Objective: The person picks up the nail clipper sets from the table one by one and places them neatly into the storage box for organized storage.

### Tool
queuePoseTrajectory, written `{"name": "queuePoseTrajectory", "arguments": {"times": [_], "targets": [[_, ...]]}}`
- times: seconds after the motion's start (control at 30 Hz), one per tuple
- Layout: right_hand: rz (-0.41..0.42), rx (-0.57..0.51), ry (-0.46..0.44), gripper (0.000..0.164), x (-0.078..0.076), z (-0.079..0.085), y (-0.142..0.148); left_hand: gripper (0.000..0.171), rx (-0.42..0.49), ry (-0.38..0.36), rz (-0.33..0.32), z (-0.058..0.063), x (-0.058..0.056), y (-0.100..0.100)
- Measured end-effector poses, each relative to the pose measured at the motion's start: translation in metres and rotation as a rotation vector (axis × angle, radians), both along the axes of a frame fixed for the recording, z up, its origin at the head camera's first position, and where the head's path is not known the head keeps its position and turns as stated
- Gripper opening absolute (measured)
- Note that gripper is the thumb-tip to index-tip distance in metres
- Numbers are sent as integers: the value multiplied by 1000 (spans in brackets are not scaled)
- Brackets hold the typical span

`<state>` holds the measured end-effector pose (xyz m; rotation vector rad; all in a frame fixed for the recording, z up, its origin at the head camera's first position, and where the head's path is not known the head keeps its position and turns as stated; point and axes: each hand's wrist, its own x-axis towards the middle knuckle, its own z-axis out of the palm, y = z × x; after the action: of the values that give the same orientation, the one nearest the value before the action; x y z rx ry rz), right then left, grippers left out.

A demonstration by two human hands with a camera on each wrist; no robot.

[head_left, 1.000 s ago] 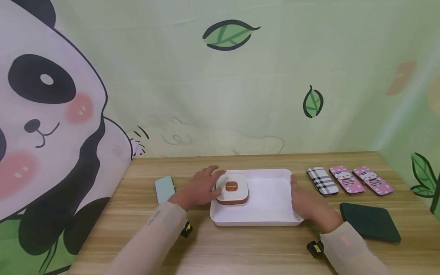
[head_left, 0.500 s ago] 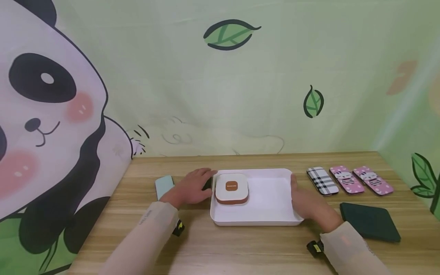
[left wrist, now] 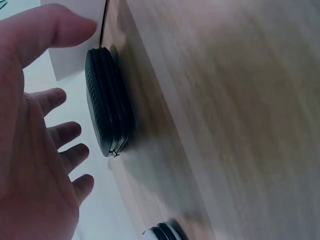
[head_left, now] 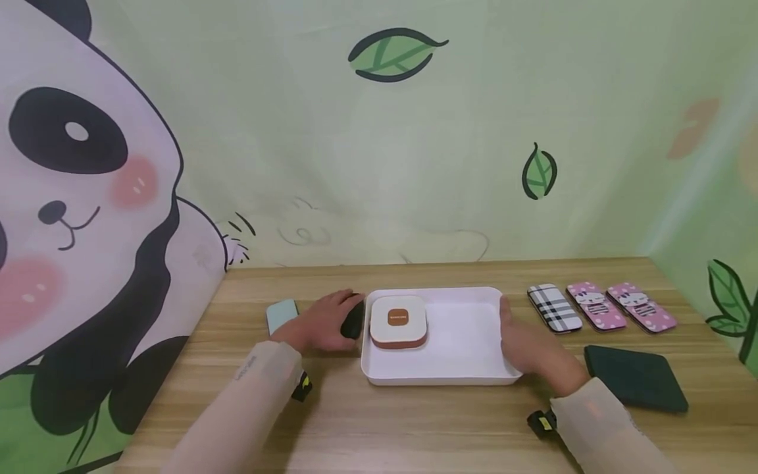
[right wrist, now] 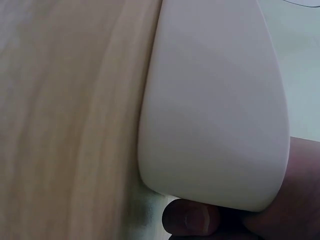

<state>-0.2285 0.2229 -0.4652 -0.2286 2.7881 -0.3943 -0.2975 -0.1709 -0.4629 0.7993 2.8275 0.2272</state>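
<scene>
My left hand point(head_left: 324, 320) is by the tray's left end, beside a small black case point(head_left: 353, 320). In the left wrist view its thumb and fingers point(left wrist: 66, 134) are spread around the black case point(left wrist: 107, 102), with gaps showing and no grip on it. My right hand point(head_left: 530, 345) grips the right end of a white tray point(head_left: 464, 372), thumb over the rim. In the right wrist view a fingertip point(right wrist: 190, 217) curls at the end of the tray point(right wrist: 212, 110); the rest of that hand is mostly hidden. A rounded square box point(head_left: 399, 324), white-topped with a brown label, sits inside the tray's left part.
A pale blue case point(head_left: 281, 315) lies left of my left hand. At the right are a plaid case point(head_left: 555, 308) and two pink cases point(head_left: 596, 307) in a row. A dark green flat item point(head_left: 636, 378) lies near my right wrist. A printed cloth backdrop stands behind the table.
My left hand has drawn left, off the box and tray rim, and now stands beside the black case, which has come into sight. The right hand keeps its grip on the tray.
</scene>
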Motion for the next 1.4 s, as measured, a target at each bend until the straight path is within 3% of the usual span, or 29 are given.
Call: {"name": "queuePoseTrajectory", "arguments": {"times": [0.23,0.43,0.63,1.0,1.4], "targets": [[6,0,21,73,2,0,-1,103,46,-59,11,-6,-15,-8],[4,11,29,73,2,2,0,107,36,-108,5,-1,-22,-6],[2,14,20,73,-2,-3,2,106,44,-157,21,4,-23,-5],[-9,28,10,72,-3,-4,1,106,62,-225,85,2,-24,-7],[-32,29,11,70,-2,-2,0,104,19,-202,90,-2,-18,-7]]}}
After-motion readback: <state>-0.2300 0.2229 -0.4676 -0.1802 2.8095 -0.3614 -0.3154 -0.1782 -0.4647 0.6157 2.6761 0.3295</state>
